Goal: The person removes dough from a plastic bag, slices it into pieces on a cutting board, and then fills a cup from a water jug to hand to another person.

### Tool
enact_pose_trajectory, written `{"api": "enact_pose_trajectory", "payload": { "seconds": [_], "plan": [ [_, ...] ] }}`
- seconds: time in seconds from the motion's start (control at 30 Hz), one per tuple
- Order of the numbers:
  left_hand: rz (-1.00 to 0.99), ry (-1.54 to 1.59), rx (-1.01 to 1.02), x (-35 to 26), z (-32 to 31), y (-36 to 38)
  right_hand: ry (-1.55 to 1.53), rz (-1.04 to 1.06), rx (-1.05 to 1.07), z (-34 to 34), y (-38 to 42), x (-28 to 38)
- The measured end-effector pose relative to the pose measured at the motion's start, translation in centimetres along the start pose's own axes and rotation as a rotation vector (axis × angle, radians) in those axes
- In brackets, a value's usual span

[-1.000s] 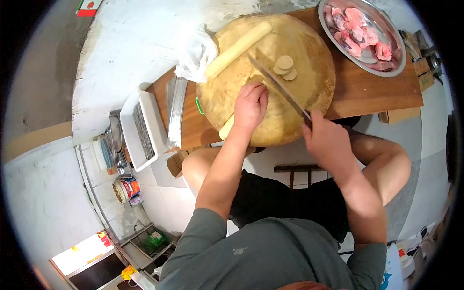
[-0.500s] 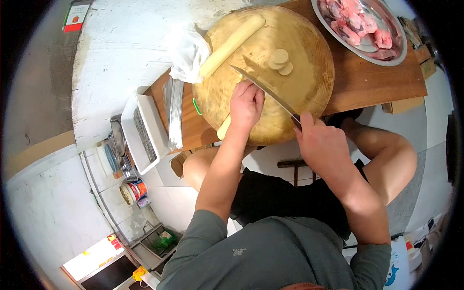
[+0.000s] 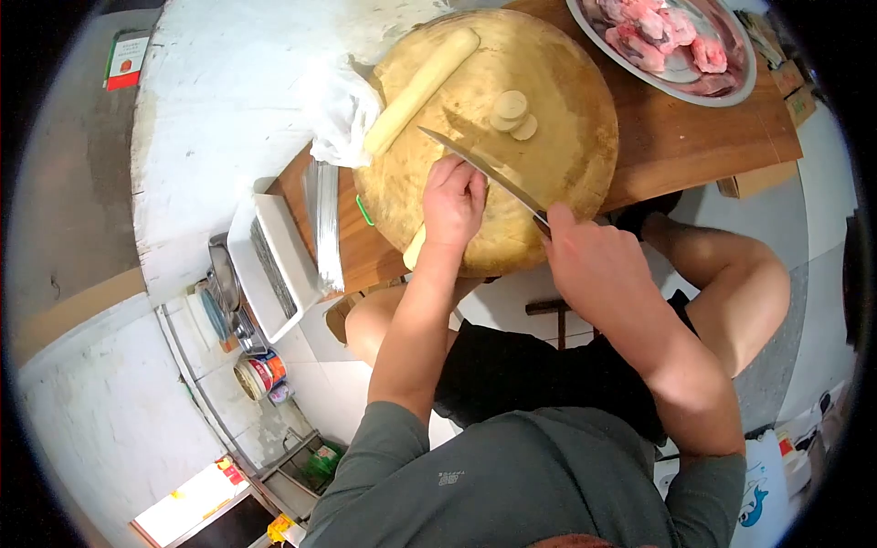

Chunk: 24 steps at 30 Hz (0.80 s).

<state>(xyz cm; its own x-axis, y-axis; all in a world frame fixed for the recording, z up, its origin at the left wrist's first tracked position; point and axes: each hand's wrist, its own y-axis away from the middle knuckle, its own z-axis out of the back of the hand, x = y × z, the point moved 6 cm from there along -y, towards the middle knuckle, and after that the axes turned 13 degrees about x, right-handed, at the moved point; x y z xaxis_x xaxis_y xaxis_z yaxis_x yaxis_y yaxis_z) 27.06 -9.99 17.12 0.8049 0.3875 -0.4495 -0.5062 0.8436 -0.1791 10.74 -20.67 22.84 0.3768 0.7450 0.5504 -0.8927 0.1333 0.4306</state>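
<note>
My right hand (image 3: 598,260) grips the dark handle of a long kitchen knife (image 3: 489,175). The blade slants up and left across the round wooden chopping block (image 3: 566,91), just beyond the knuckles of my left hand (image 3: 454,199). Those left fingers are curled down over a pale yellow roll (image 3: 414,248), mostly hidden, with one end showing beside my wrist. Farther up the block lies a second long roll (image 3: 422,89) of the same colour. Several round slices (image 3: 513,111) are piled beyond the blade.
A steel dish (image 3: 585,32) of raw pinkish meat stands at the upper right. Left of the block are a crumpled white plastic bag (image 3: 340,119), a bundle of thin metal skewers (image 3: 322,224) and a white tray (image 3: 301,283) with more skewers. The wooden table (image 3: 722,142) ends near my knees.
The whole view has shifted slightly, so the block and dish appear a little farther left and higher. Both hands, the knife and the slices keep nearly the same arrangement.
</note>
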Motion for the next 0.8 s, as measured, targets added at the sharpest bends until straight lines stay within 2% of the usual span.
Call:
{"api": "enact_pose_trajectory", "payload": {
  "seconds": [0.3,0.6,0.7,0.8],
  "plan": [
    [-0.005,-0.028,0.011,0.0,0.0,-0.1,-0.033,-0.071,0.073,-0.6,-0.8,-0.3],
    [-0.057,-0.009,-0.013,-0.1,0.0,-0.4,0.027,-0.084,0.034,-1.4,-1.5,-0.7],
    [-0.011,0.030,0.006,0.1,0.0,-0.4,0.046,-0.094,0.019,-1.5,-1.6,-0.7],
    [-0.075,0.028,-0.048,-0.2,0.3,-0.4,0.045,-0.100,0.010,-1.9,-1.9,-0.8]
  ]
}}
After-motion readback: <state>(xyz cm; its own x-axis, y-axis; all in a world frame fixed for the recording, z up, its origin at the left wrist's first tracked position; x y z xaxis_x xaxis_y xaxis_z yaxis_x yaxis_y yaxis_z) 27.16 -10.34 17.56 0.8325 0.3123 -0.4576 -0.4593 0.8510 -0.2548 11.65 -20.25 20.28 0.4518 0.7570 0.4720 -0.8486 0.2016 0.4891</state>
